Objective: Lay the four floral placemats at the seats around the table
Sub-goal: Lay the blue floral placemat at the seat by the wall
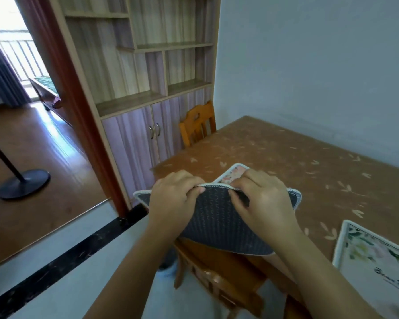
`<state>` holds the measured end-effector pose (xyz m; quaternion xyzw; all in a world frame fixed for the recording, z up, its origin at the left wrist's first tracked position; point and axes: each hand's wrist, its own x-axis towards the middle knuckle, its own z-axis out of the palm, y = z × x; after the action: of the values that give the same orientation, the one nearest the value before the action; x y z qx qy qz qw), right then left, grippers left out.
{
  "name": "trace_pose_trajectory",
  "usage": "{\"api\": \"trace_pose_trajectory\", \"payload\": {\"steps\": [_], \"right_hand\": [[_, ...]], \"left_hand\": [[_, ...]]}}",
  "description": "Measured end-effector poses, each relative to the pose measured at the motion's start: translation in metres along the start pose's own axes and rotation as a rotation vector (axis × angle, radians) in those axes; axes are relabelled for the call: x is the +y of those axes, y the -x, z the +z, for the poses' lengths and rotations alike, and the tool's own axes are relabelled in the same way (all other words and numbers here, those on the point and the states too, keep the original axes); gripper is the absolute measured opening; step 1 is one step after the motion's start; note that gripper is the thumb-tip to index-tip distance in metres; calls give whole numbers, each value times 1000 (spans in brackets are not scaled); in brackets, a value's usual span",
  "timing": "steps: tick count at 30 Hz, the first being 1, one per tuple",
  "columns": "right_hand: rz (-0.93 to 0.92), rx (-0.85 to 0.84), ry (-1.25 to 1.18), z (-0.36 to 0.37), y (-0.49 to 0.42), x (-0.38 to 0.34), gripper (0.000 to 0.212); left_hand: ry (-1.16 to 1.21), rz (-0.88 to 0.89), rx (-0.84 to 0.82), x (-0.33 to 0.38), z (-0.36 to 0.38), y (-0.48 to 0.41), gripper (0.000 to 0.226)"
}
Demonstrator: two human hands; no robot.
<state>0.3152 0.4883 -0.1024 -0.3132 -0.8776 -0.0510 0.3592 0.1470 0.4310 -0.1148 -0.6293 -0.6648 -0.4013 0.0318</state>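
Both hands hold placemats up over the near left corner of the table [286,162]. The dark grey dotted underside of the front placemat [214,224] faces me, with a white stitched rim. My left hand [173,199] pinches its top edge on the left, and my right hand [260,199] pinches the top edge on the right. Behind my right hand a floral corner of another placemat [234,172] sticks up. One floral placemat [376,256] lies flat on the table at the near right, face up.
The table has a brown leaf-patterned cover and stands against a pale wall. One wooden chair [197,124] stands at the far end, another [219,272] below my hands. A shelf cabinet [145,88] is at the left, a fan base [23,184] on the wooden floor.
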Motion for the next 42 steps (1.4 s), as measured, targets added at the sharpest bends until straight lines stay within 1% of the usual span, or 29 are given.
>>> {"api": "trace_pose_trajectory", "payload": {"steps": [3,6,9,12,15,18,20,23,27,30,37,42], "right_hand": [[14,31,18,30,-31,-41,3],[-1,75,79,53,-55,-67,6],[-16,63,121,73,-79,-81,5],[-35,76,127,91,-107,-92,2],[-39,88,106,112,-138,-100,2],[18,71,61,142,-169,-101,6],[65,61,29,167,-188,-99,8],[137,54,-18,203,-219,-94,9],[191,25,-45,243,-255,-86,7],[239,1,-60,268,-279,-83,5],[316,1,0,321,-326,-73,10],[390,-26,113,359,-365,-70,14]], "left_hand": [[42,24,34,-50,-31,-13,15],[101,38,57,-88,-45,-23,9],[156,31,57,-121,-53,-33,9],[213,67,64,-151,-63,-55,10],[217,96,82,-182,-72,-83,10],[195,130,78,-217,-77,-114,11],[139,178,78,-241,-77,-137,10],[74,244,39,-275,-77,-173,8],[103,243,-59,-315,-73,-214,7],[117,237,-72,-340,-69,-239,6],[136,301,-91,-397,-46,-295,8],[249,393,-162,-443,-33,-342,7]]}}
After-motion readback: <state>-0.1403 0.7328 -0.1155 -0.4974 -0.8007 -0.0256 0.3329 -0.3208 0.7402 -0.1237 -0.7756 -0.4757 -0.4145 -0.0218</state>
